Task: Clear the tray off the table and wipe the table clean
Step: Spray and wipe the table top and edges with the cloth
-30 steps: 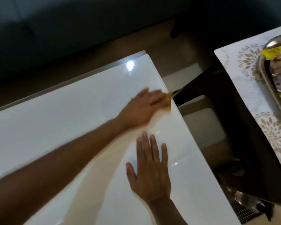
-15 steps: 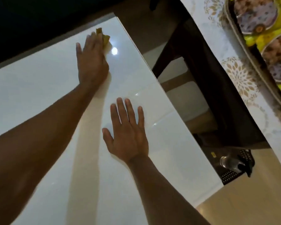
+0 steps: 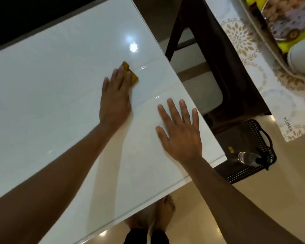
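The glossy white table [image 3: 51, 88] fills the left and middle of the view. My left hand [image 3: 115, 97] lies flat on it with straight fingers, pressing a small yellow cloth [image 3: 131, 75] that peeks out beyond the fingertips. My right hand [image 3: 179, 131] rests flat on the table near its right edge, fingers spread, holding nothing. The tray [image 3: 259, 23] with packaged snacks sits on a second surface at the top right, partly cut off by the frame.
A dark chair [image 3: 218, 67] stands between the two tables. A patterned mat [image 3: 271, 95] covers the second surface, with a white container [image 3: 301, 57] on it. A black perforated basket [image 3: 250, 155] with a bottle sits on the floor. My bare feet [image 3: 164, 212] show below the table edge.
My left hand has drawn the cloth back from the far corner toward the middle of the table. My right hand has stayed flat on the surface while the view shifted.
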